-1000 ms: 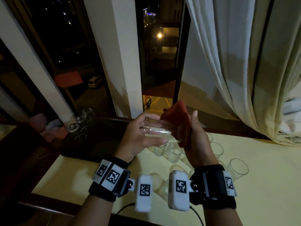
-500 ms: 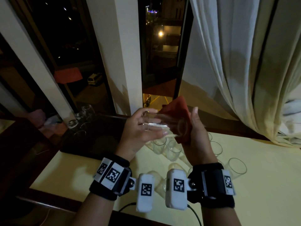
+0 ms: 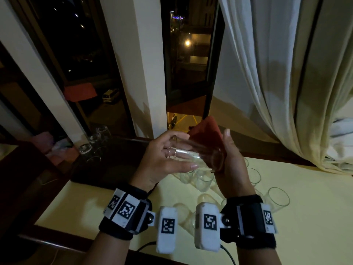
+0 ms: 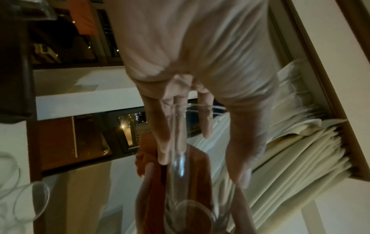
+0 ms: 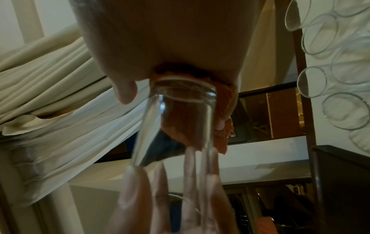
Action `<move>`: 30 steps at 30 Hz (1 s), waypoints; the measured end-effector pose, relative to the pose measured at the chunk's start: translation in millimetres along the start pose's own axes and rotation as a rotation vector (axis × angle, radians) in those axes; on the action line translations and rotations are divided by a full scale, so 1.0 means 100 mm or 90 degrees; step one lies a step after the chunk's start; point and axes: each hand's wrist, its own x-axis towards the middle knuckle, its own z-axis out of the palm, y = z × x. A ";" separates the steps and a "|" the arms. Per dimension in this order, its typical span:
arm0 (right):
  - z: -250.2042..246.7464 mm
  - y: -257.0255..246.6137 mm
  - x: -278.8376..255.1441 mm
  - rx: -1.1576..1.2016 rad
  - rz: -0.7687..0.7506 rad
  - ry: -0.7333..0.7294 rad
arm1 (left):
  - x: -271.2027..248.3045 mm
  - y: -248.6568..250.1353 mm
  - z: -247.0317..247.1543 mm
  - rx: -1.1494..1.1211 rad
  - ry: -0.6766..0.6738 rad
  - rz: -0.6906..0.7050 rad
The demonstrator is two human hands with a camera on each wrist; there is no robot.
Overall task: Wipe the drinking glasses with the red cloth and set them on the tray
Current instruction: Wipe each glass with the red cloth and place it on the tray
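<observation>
My left hand [image 3: 164, 161] grips a clear drinking glass [image 3: 198, 155] held sideways above the table, thumb along its near side. The glass's far end presses into the red cloth [image 3: 205, 131], which my right hand [image 3: 233, 169] holds in its palm. In the right wrist view the glass [image 5: 180, 114] butts against the cloth [image 5: 224, 101], with fingers curled round the cloth's edge. The left wrist view shows my fingers along the glass [image 4: 180, 161] and the cloth [image 4: 200, 166] behind it. The dark tray [image 3: 114, 165] lies to the left on the table.
Several upturned glasses [image 3: 89, 148] stand at the tray's far left corner. More glasses [image 3: 278, 197] lie and stand on the yellow table [image 3: 315, 217] under and right of my hands. A window and a pale curtain [image 3: 286, 83] rise behind.
Both hands have risen slightly with the glass. The cloth stays pressed on the glass's end, and the glass has shifted a little in my left hand.
</observation>
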 end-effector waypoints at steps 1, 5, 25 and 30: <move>0.00 0.01 0.00 -0.008 -0.003 -0.007 | -0.01 0.00 0.02 -0.016 0.010 0.007; 0.01 0.08 -0.04 0.002 -0.027 -0.053 | -0.01 -0.07 0.08 -0.080 0.083 0.026; 0.05 0.20 0.06 -0.180 -0.111 0.004 | 0.05 -0.34 0.08 0.236 -0.012 0.013; 0.05 0.14 0.04 -0.071 -0.036 -0.004 | 0.07 -0.37 0.11 0.101 0.008 -0.033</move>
